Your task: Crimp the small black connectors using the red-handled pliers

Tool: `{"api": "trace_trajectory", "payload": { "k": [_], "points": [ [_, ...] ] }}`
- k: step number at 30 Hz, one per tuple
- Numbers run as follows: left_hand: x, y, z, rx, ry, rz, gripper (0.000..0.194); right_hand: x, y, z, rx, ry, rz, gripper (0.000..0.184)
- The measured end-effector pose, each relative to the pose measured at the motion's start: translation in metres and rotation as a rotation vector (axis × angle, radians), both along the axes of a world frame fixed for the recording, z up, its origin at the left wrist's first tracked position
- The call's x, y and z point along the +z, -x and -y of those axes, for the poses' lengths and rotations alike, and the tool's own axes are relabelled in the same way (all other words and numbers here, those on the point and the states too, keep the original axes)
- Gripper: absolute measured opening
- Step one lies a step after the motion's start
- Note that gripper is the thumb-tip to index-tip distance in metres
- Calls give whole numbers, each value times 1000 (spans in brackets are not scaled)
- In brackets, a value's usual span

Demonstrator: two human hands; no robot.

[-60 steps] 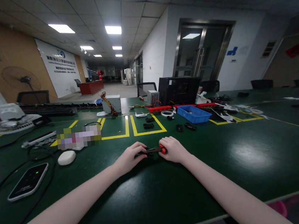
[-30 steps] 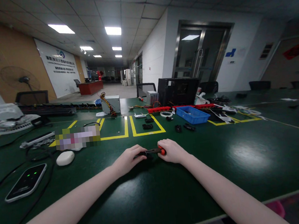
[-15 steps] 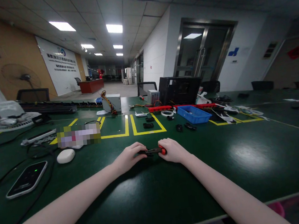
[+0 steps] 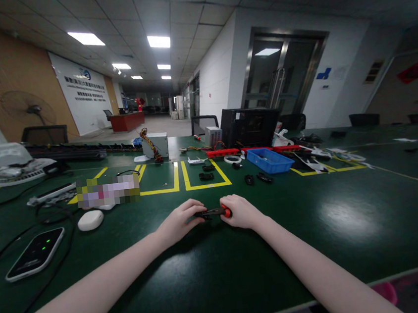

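My right hand (image 4: 241, 210) is wrapped round the red handles of a pair of pliers (image 4: 215, 212), whose dark jaws point left. My left hand (image 4: 182, 220) pinches a small black piece (image 4: 205, 216) between thumb and fingers. The plier jaws meet this piece beside my left fingertips; whether they grip it is too small to tell. Both hands are held close together over the near middle of the green table (image 4: 221, 274). Most of the black piece is hidden by my fingers and the jaws.
Beyond my hands, black parts (image 4: 206, 176) lie in and beside a yellow-taped frame. A blue tray (image 4: 270, 161) stands right of them, before a black computer case (image 4: 249, 126). To the left are a phone-like device (image 4: 36, 254), a white case (image 4: 90, 220) and dark cables.
The pliers and the black piece have shifted slightly against each other between my hands. Both hands stay in almost the same place, and the view has turned a little.
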State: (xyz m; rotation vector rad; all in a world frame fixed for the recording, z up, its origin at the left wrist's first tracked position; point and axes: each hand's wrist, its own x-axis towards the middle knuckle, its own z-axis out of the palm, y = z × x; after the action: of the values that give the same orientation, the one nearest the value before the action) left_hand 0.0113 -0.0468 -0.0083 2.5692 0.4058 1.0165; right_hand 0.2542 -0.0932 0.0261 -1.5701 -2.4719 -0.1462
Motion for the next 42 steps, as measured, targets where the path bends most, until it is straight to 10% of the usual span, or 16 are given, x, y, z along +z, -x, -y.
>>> {"api": "trace_trajectory", "payload": {
  "k": [19, 35, 42],
  "points": [
    [-1, -2, 1, 161, -26, -173, 21, 1, -1, 0, 37, -48, 40, 12],
    [-2, -1, -5, 143, 73, -146, 13, -6, -22, -12, -90, -10, -157, 42],
    [-4, -4, -9, 151, 91, -137, 13, 7, -66, -6, -236, 266, -260, 76]
  ]
}}
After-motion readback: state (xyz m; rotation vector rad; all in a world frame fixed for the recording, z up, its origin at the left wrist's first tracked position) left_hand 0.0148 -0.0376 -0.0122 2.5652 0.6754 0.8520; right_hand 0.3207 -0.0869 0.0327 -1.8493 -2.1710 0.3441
